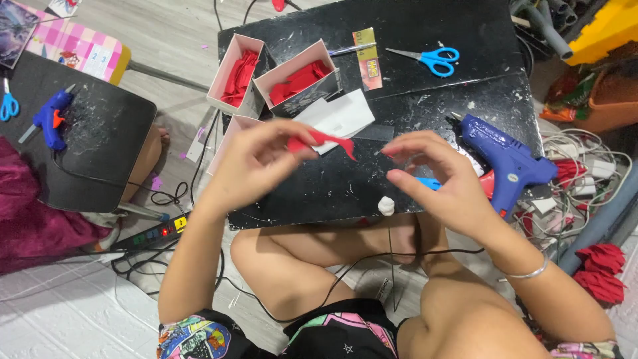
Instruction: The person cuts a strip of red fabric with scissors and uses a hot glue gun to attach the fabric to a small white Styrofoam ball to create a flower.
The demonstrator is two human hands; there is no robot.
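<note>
Glue gun (pixel 505 159) right on board (pixel 412 106); scissors (pixel 428 58) behind; boxes (pixel 272 80) left (petals inside).

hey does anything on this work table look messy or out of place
Mostly tidy enough. The black table is speckled with pale smears. The blue glue gun lies on its side at the right edge, above a tangle of cables. The left hand pinches a red strip.

Black board (pixel 425 26) with scissors (pixel 432 60), glue gun (pixel 508 163).

Red felt strip (pixel 323 139), blue glue gun (pixel 508 161), blue-handled scissors (pixel 432 60), black paint-flecked table (pixel 432 26), pink checked box (pixel 76 45) far left, red pieces in white boxes (pixel 279 76).
</note>
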